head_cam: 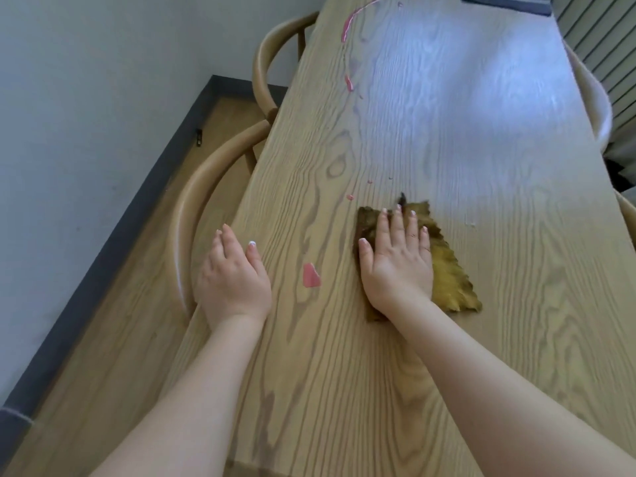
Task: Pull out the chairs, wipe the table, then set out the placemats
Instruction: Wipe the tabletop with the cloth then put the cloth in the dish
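Wood table (430, 139) runs long ahead of you, chairs (206, 187) hugging its edge. Your right hand (395, 259) presses flat on the cloth (451, 277); your left hand (234, 280) rests open, empty, at the edge. Pink spills (311, 276) may smear if you sweep too lightly.

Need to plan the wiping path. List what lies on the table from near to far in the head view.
Left hand and pink blob, about level → right hand pressing the yellow cloth → small pink drops → short pink streak → long pink streak → dark mat at the far end.
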